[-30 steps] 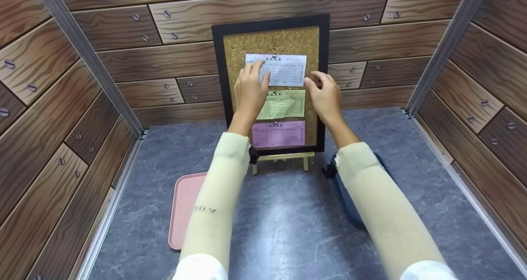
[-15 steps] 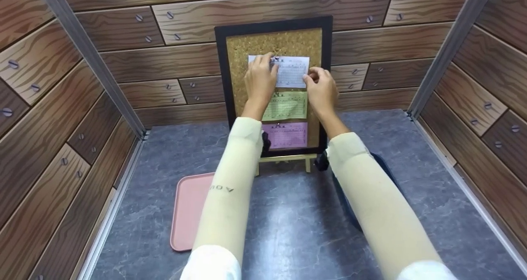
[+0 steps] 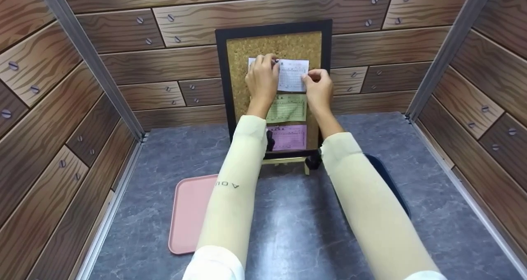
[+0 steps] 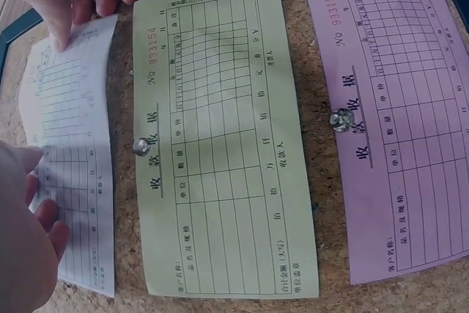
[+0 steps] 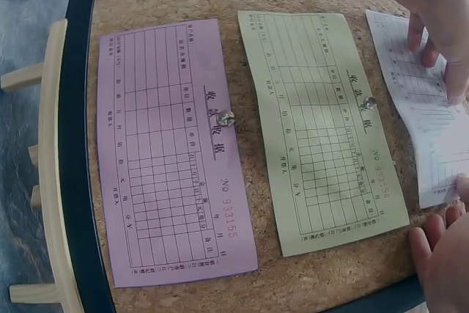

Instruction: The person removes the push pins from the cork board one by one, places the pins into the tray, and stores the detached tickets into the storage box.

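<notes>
Three slips hang on the cork board, which stands on a small wooden easel on the tabletop: a white slip at the top, a green slip in the middle and a purple slip at the bottom, the lower two each held by a metal pin. Both hands are at the white slip. The left hand lies over its left half with fingers curled up at the top edge, where the slip's own pin would sit; whether the fingertips actually pinch that pin cannot be told, since the hand covers it. The right hand has thumb and fingers closed on the slip's right edge, and the paper bows slightly away from the cork there. This looks like the step of freeing the top slip. The next move would call for the pin to come straight out while the right hand keeps the paper steady so it neither tears nor drops. A pink tray lies on the tabletop to the left, and a dark blue one shows under the right forearm.
</notes>
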Demonstrator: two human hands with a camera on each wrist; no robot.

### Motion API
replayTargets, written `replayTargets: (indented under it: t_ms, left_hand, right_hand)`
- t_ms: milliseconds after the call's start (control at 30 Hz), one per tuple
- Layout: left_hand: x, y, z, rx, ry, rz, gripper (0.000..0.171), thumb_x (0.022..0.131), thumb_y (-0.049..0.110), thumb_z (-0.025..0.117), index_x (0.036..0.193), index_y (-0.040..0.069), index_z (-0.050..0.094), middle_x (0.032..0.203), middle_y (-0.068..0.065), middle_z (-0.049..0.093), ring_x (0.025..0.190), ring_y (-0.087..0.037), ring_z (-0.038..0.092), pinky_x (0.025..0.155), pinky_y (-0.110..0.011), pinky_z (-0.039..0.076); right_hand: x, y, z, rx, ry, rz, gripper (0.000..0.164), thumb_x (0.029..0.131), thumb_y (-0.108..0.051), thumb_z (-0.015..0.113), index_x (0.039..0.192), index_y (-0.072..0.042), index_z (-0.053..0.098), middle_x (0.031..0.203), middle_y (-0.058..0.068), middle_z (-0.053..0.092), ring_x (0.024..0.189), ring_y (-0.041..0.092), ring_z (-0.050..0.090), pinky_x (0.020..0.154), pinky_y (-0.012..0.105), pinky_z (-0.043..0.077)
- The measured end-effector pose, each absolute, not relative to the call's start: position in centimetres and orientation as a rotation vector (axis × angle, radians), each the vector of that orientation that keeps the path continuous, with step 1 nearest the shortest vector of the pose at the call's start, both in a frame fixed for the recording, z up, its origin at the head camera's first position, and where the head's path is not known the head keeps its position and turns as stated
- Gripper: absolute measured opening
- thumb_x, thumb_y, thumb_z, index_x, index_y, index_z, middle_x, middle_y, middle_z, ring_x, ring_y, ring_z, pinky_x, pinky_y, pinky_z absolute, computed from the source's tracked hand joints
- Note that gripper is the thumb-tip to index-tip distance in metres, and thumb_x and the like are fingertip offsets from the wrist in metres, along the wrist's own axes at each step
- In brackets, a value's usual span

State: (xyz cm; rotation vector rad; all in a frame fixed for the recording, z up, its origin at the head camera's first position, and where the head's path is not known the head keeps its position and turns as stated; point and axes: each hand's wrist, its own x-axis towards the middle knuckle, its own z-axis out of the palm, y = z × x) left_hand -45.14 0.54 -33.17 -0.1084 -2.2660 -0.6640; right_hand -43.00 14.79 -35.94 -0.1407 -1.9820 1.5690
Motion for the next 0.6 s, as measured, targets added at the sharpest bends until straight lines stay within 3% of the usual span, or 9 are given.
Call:
replayTargets:
  t_ms: [233, 467, 600]
  left_hand:
    - [-45.1, 0.45, -33.03, -0.082, -2.278, -0.673, 0.021, 0.098, 0.036, 0.064, 0.112, 0.022, 0.071, 0.107, 0.003, 0.07, 0.103, -0.017, 0.065, 0.08, -0.038, 0.054]
    - [-45.14, 0.68, -32.9, -0.069, -2.286, -0.713, 0.016, 0.098, 0.034, 0.064, 0.106, 0.021, 0.07, 0.105, 0.004, 0.069, 0.103, -0.017, 0.064, 0.079, -0.038, 0.054]
    - [-45.16, 0.82, -32.89, -0.076, -2.282, -0.724, 0.017, 0.098, 0.033, 0.065, 0.108, 0.021, 0.071, 0.106, 0.003, 0.069, 0.102, -0.017, 0.065, 0.081, -0.037, 0.053]
  right_hand:
    - [-43.01, 14.7, -36.25, -0.004, -1.868, 1.651, 0.019, 0.091, -0.002, 0.069, 0.106, 0.005, 0.062, 0.091, 0.004, 0.062, 0.082, 0.008, 0.056, 0.076, 0.02, 0.045]
    - [-42.79, 14.92, -36.52, 0.099, -1.915, 1.583, 0.018, 0.091, 0.004, 0.065, 0.109, 0.006, 0.067, 0.103, 0.018, 0.07, 0.092, 0.018, 0.063, 0.084, 0.023, 0.049]
    - [-42.77, 15.13, -36.62, 0.123, -1.945, 1.568, 0.021, 0.093, 0.005, 0.062, 0.111, 0.005, 0.071, 0.111, 0.021, 0.071, 0.099, 0.023, 0.066, 0.089, 0.026, 0.051]
